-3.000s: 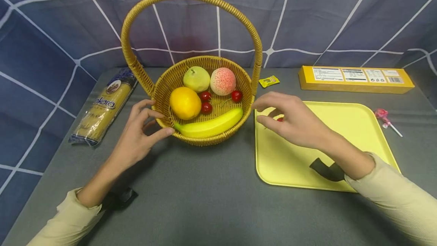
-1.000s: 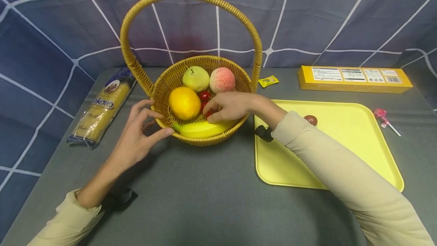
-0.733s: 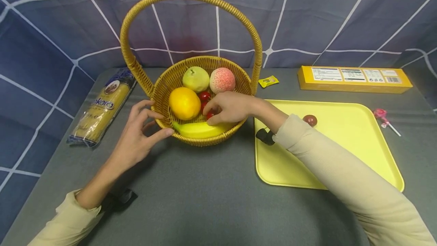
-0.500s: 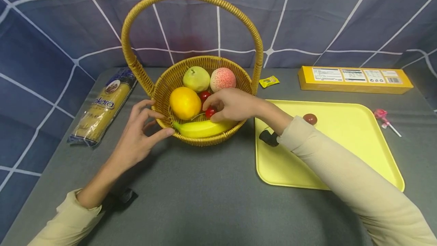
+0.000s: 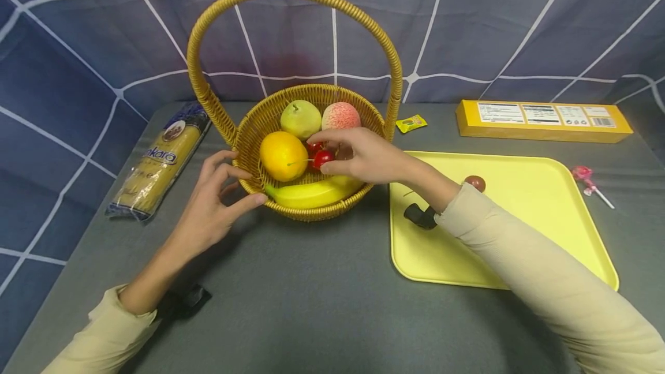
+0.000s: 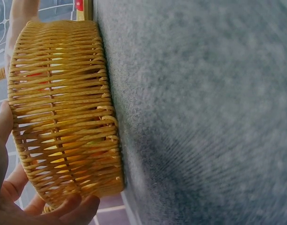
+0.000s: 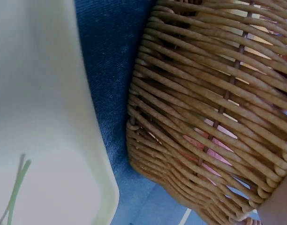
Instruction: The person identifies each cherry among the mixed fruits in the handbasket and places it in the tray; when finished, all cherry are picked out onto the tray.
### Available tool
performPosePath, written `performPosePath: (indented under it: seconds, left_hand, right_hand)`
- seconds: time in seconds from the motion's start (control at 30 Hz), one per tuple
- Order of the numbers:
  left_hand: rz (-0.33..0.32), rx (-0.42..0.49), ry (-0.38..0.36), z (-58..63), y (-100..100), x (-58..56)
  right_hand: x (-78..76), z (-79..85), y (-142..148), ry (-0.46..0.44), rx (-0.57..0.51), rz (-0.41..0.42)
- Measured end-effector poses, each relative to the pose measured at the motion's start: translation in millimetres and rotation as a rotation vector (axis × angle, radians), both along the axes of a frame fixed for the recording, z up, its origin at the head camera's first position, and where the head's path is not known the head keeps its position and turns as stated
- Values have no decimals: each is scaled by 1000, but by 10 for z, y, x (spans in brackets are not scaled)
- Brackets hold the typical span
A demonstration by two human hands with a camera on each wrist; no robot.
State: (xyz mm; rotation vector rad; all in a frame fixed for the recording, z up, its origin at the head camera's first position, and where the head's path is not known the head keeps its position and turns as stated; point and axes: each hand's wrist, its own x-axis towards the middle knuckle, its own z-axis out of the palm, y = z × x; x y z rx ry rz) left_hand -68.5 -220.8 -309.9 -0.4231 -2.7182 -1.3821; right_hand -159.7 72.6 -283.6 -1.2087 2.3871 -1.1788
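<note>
A wicker basket [image 5: 244, 137] with a tall handle holds an orange [image 5: 283, 156], a pear [image 5: 300, 119], a peach [image 5: 340, 115], a banana [image 5: 306, 194] and another cherry [image 5: 314, 146]. My right hand [image 5: 358, 154] is over the basket and pinches a red cherry [image 5: 322, 158] by thumb and forefinger, its green stem pointing left. My left hand [image 5: 215, 204] holds the basket's left rim, thumb and fingers against the weave [image 6: 64, 117]. One dark cherry [image 5: 475, 183] lies on the yellow tray [image 5: 525, 229]. The right wrist view shows the basket wall [image 7: 209, 117] beside the tray edge [image 7: 87, 140].
A pasta packet [image 5: 161, 160] lies left of the basket. A long yellow box [image 5: 542, 120] sits at the back right, a small yellow sachet [image 5: 411, 123] behind the tray, and a pink lollipop [image 5: 587, 179] at the far right. A blue checked cloth hangs behind the grey table.
My right hand left one cherry on the tray, reached into the basket, pinched another cherry and has lifted it slightly. The left hand has stayed on the rim.
</note>
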Motion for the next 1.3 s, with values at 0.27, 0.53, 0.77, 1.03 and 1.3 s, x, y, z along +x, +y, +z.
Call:
performPosePath:
  seconds: [0.27, 0.53, 0.77, 1.03, 1.3]
  left_hand:
    - [-2, -6, 0, 1, 0, -6]
    - [-2, -1, 2, -14, -1, -6]
    - [-2, -1, 8, -16, 5, 1]
    - [-1, -3, 17, -2, 5, 0]
    - [-2, -1, 21, -11, 3, -7]
  right_hand:
    - [121, 42, 113, -32, -38, -13]
    - [379, 100, 372, 27, -88, -73]
    - [625, 150, 879, 76, -63, -187]
    - [731, 192, 1590, 12, 50, -331]
    - [627, -101, 2297, -26, 197, -500]
